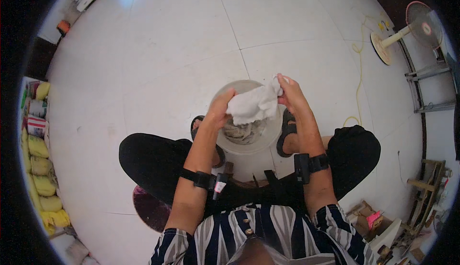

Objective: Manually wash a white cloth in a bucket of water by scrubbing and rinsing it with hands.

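A white cloth (251, 105) is stretched between my two hands, above a round pale basin (248, 150) on the floor between my feet. My left hand (222, 109) grips the cloth's left end over the basin's left side. At the upper right, my right hand (290, 93) pinches the other end, with part of the cloth bunched at the fingers. Inside the basin, partly hidden by the cloth, lies greyish, wet-looking fabric (239, 133). The basin's far part is partly covered by the cloth and my left hand.
A pedestal fan (390, 43) stands at the upper right, near a yellow cord (360, 81) on the tiled floor. Yellow sacks (45, 186) line the left wall. An open cardboard box (363, 218) and a wooden frame (427, 186) are at the lower right.
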